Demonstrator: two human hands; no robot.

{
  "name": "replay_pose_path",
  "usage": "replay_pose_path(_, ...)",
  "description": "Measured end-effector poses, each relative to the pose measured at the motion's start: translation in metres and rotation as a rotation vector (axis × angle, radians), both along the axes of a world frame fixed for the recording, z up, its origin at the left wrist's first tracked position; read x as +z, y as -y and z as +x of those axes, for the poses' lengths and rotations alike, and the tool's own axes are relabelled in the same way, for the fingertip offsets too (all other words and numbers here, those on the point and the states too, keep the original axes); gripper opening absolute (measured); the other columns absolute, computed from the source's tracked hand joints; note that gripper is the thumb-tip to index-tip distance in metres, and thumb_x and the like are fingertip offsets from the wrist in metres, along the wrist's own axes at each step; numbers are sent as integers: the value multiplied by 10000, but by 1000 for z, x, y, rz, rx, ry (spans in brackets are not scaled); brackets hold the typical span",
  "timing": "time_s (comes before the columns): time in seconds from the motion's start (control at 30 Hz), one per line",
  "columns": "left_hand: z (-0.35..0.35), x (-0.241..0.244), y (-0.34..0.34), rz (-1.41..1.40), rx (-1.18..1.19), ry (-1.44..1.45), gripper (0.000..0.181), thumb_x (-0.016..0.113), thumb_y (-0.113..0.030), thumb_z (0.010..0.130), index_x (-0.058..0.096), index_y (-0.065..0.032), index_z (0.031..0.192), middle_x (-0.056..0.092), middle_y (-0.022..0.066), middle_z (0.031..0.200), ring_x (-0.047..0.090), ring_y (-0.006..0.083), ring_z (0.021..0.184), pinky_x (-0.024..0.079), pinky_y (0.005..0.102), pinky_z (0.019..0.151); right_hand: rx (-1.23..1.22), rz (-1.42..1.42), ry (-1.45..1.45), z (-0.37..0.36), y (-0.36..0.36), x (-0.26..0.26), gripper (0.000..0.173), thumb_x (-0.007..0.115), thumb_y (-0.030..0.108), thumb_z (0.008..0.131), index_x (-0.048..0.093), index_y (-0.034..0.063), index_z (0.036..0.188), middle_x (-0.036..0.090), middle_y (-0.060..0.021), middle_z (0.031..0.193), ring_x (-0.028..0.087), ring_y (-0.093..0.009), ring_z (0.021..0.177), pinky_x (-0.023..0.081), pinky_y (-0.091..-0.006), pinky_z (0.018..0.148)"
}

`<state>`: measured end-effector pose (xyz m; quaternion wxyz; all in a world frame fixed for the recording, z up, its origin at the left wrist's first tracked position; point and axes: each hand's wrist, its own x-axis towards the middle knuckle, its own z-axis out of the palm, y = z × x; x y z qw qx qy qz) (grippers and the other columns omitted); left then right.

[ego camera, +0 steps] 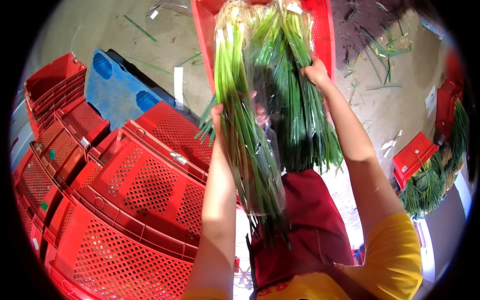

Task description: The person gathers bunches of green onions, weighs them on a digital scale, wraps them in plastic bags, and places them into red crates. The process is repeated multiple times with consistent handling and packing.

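My left hand (217, 116) grips a bunch of green onions (234, 82) in a clear plastic sleeve, its white roots pointing away from me and its green tips hanging over my apron. Fingers show through the plastic on the bunch's right side. More bunches of green onions (288, 97) lie in a red plastic crate (320, 22) in front of me, leaves draped over its near side. My right hand (317, 73) is on the rightmost bunch, its fingers partly hidden among the stalks. A white tag (294, 8) rests near the roots there.
Stacked red perforated crates (150, 180) fill the left side, close to my left arm. Behind them leans a blue plastic pallet (116, 90). Loose leaves (388, 52) and a white strip (178, 86) litter the floor. At right, more green onions (423, 191) lie beside a red crate (416, 157).
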<state>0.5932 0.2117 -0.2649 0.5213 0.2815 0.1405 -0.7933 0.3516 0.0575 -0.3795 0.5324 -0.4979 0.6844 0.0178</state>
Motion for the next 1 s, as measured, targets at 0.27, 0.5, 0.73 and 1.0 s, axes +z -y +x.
replay_pose_path(0.27,-43,13,13,85,309,-39,823,371,-737,727,400,-129,1281,520,109,1167,532,281,1008,464,414,831,-344,368,887,39,-113,154,753,576,24,612,314,-6,1318,505,-85,1135,494,-148,940,425,-252,769)
replay_pose_path(0.5,4,-1,-48,110,276,335,709,469,-654,731,532,-74,1134,595,107,1025,601,262,842,518,382,710,-244,338,665,68,-50,60,399,546,407,826,592,11,828,624,-98,672,604,-179,612,471,-299,576)
replay_pose_path(0.73,8,6,-88,-59,503,-60,583,631,-321,674,505,5,1141,585,167,1012,596,293,838,524,404,713,63,27,-521,146,-44,-24,1160,748,441,588,0,29,1373,496,-221,1147,539,-326,997,446,-426,833)
replay_pose_path(1.0,21,48,-88,-47,517,-65,657,660,-326,660,462,-6,1198,559,167,1082,563,299,933,468,436,837,-493,219,407,10,-27,4,742,477,-118,503,395,-57,1238,459,-28,648,402,-105,491,311,-237,417)
